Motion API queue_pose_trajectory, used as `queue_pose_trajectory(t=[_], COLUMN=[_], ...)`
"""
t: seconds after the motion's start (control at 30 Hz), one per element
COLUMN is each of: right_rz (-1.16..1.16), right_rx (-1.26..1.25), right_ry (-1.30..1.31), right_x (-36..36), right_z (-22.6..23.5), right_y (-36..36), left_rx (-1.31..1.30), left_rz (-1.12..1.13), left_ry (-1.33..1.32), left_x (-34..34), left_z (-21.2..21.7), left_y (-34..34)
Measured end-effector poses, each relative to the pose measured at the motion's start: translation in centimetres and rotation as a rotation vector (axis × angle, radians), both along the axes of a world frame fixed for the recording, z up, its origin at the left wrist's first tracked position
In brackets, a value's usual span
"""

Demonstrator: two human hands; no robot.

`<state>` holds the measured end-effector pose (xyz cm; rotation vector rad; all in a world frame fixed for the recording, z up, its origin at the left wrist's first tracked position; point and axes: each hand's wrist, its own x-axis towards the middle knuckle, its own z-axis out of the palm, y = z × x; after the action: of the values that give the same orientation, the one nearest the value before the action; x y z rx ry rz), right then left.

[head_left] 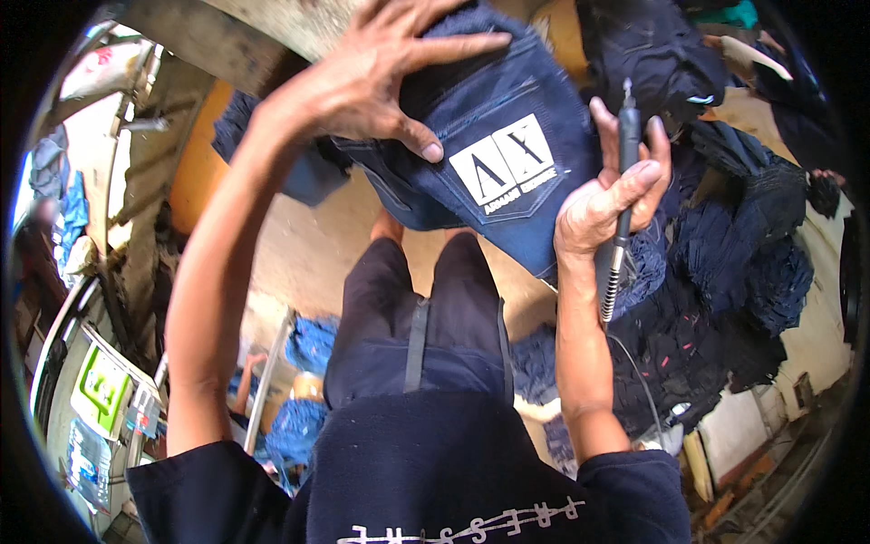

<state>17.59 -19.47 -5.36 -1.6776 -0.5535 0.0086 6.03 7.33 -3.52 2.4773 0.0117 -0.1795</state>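
Note:
A pair of dark blue jeans (507,100) hangs in front of me, its back pocket and a white rectangular label (503,163) facing up. My left hand (381,77) lies flat on the denim just above and left of the label, fingers spread, thumb pointing at the label's corner. My right hand (616,195) is closed around a slim black pen-shaped rotary tool (625,172). Its metal tip points up, beside the right edge of the jeans. A coiled cable runs down from the tool along my forearm.
A big heap of dark blue jeans (725,272) lies on the right. More blue garments (308,344) lie on the floor by my legs. An orange rounded form (195,163) and a wooden beam (208,41) stand at the upper left. Boxes (100,390) crowd the lower left.

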Motion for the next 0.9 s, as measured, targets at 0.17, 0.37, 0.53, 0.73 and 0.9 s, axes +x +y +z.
queue_pose_trajectory(t=[0.17, 0.37, 0.53, 0.73, 0.9], right_rz=[-0.039, -0.178, 0.019, -0.083, 0.208], right_rx=[0.007, -0.368, -0.279, -0.209, -0.251], right_ry=[0.108, 0.081, 0.106, -0.018, 0.455], right_x=[-0.5, 1.4, 2.0, 4.2, 5.4], right_z=[6.1, 5.2, 1.0, 2.3, 1.4], right_y=[-9.4, -16.6, -15.7, -15.5, -14.2], left_rx=[-0.074, -0.294, -0.043, 0.482, 0.324], left_rz=[0.412, 0.768, 0.765, 0.566, 0.670], left_ry=[-0.428, -0.166, 0.114, -0.241, -0.071], left_x=[-3.9, -9.6, -7.6, -8.3, -7.4], left_z=[-0.6, 0.8, 2.4, 1.3, 2.7], left_y=[0.3, -4.3, -3.1, -4.6, -5.2])
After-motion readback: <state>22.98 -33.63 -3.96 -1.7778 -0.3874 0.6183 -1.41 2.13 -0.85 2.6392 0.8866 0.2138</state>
